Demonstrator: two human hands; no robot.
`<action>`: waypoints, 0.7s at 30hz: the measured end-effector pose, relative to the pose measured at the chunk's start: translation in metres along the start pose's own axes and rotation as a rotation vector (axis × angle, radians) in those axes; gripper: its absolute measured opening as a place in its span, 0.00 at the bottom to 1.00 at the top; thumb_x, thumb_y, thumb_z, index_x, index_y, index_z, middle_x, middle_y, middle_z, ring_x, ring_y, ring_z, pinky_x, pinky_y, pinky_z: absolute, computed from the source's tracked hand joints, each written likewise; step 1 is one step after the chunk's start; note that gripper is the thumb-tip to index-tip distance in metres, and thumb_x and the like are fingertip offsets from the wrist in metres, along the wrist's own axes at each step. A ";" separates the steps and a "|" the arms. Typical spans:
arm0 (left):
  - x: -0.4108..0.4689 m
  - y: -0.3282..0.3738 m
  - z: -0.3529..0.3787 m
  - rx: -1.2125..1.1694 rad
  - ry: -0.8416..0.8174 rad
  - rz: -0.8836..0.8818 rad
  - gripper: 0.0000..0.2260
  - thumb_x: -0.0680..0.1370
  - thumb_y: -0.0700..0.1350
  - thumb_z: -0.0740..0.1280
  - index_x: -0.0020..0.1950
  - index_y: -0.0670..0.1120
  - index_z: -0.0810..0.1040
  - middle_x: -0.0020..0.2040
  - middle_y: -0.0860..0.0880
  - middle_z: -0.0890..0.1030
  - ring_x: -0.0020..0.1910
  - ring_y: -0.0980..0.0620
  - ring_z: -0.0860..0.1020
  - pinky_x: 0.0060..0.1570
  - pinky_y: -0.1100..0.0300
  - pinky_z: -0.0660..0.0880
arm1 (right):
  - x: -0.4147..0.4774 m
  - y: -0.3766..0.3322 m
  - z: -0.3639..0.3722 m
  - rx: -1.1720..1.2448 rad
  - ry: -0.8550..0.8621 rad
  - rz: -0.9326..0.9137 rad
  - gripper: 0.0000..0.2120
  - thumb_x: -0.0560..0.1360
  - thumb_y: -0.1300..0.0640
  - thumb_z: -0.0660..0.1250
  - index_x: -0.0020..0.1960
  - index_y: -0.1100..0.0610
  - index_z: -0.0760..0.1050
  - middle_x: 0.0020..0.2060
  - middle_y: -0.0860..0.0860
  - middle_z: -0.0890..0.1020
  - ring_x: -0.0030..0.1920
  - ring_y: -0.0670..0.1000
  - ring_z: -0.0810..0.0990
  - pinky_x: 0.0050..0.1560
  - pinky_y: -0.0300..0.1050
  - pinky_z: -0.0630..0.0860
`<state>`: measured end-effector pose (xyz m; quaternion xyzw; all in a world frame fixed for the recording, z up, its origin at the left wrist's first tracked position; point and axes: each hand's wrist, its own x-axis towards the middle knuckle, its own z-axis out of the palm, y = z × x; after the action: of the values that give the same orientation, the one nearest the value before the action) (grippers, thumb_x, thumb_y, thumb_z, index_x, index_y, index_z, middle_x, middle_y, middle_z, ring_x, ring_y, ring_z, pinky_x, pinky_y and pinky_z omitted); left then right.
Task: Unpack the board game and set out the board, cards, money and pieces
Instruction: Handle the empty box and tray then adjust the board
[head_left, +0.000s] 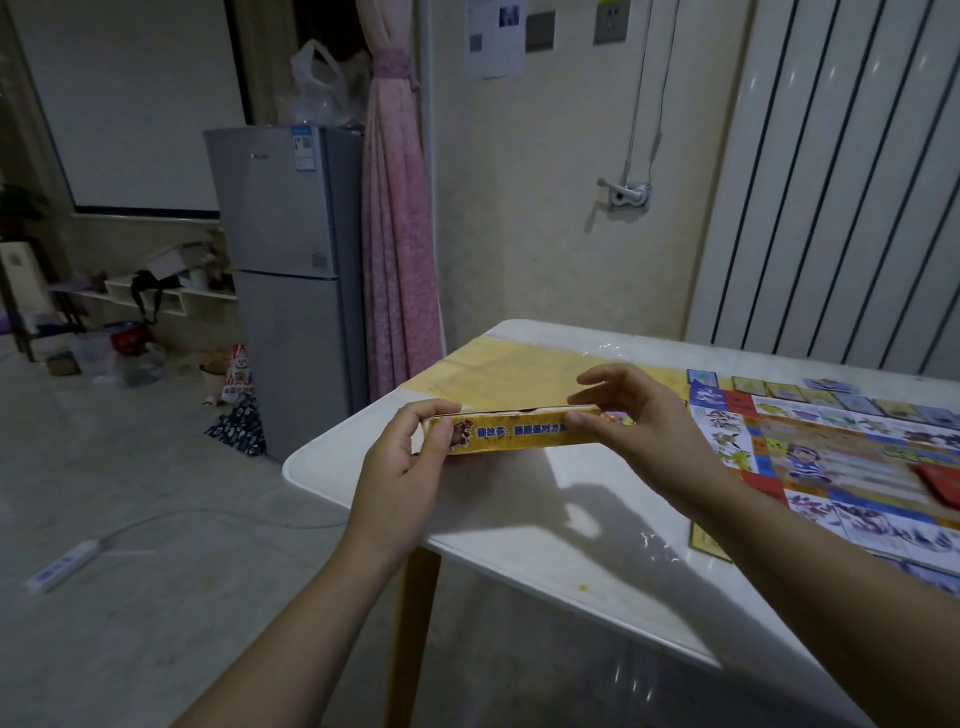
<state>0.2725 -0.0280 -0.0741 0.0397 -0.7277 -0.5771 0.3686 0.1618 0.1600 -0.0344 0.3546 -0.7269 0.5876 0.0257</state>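
A flat yellow game box (511, 431) with blue lettering on its side is held edge-on just above the near left corner of the white table (587, 525). My left hand (410, 462) grips its left end, thumb on the side face. My right hand (639, 415) pinches its right part between thumb and fingers. The colourful game board (831, 462) lies open on the table at the right, with a row of cards (841, 402) along its far edge and a red item (943, 480) on it at the frame's right edge.
A yellow sheet (498, 371) lies on the table behind the box. A grey fridge (296, 275) and a pink curtain (400, 234) stand beyond the table's left corner. A power strip (65, 564) with its cord lies on the floor at the left.
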 end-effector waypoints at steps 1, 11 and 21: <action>0.000 -0.001 -0.001 -0.019 -0.004 -0.017 0.08 0.80 0.43 0.61 0.50 0.54 0.78 0.46 0.57 0.83 0.49 0.53 0.81 0.54 0.45 0.77 | 0.001 0.001 -0.001 0.045 -0.047 0.054 0.15 0.68 0.54 0.73 0.53 0.46 0.75 0.51 0.49 0.81 0.53 0.46 0.80 0.52 0.42 0.79; -0.005 0.001 0.007 -0.152 -0.123 -0.130 0.05 0.77 0.39 0.64 0.53 0.46 0.75 0.58 0.40 0.76 0.36 0.53 0.83 0.37 0.68 0.77 | -0.004 0.009 0.013 0.368 -0.139 0.254 0.06 0.73 0.59 0.65 0.49 0.57 0.79 0.47 0.50 0.80 0.48 0.46 0.82 0.50 0.44 0.81; -0.010 -0.005 0.017 -0.218 0.034 0.016 0.06 0.75 0.33 0.66 0.44 0.43 0.79 0.51 0.46 0.75 0.45 0.54 0.80 0.36 0.63 0.79 | -0.010 0.007 0.022 0.190 0.049 0.201 0.05 0.71 0.64 0.70 0.42 0.55 0.82 0.58 0.52 0.79 0.53 0.46 0.81 0.53 0.42 0.79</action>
<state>0.2682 -0.0105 -0.0846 0.0034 -0.6547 -0.6490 0.3874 0.1736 0.1462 -0.0511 0.2662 -0.6991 0.6618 -0.0492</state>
